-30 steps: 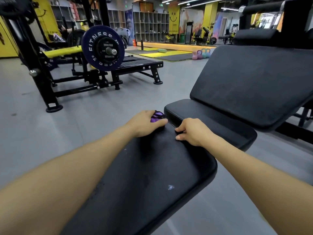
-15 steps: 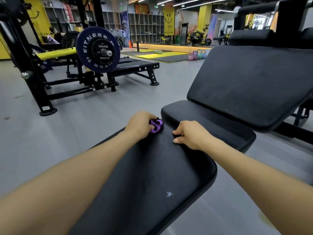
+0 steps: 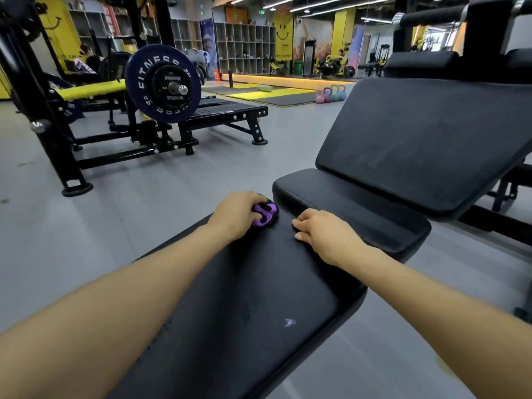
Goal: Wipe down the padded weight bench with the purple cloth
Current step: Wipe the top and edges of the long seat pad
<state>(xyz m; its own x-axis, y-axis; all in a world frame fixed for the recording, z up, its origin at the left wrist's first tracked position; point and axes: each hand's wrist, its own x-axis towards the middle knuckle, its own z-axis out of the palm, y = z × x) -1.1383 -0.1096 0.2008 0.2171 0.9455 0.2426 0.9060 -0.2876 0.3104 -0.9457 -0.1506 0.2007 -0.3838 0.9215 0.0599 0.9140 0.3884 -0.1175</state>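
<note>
The black padded weight bench (image 3: 244, 298) stretches away from me, with a second seat pad (image 3: 345, 205) and a raised back pad (image 3: 426, 139) beyond it. My left hand (image 3: 236, 214) presses the bunched purple cloth (image 3: 266, 216) onto the far left corner of the near pad, fingers closed over it. My right hand (image 3: 319, 231) rests on the pad's far edge next to the gap, fingers curled and empty. A small white mark (image 3: 289, 322) shows on the near pad.
A barbell rack with a blue weight plate (image 3: 162, 86) and a flat black bench (image 3: 227, 113) stands on the grey floor to the left. Coloured kettlebells (image 3: 331, 95) and yellow mats lie far back. Black machine frames stand to the right.
My left hand with the cloth has slid slightly toward the pad's far left corner, showing more of the cloth. My right hand has stayed at the pad's far edge.
</note>
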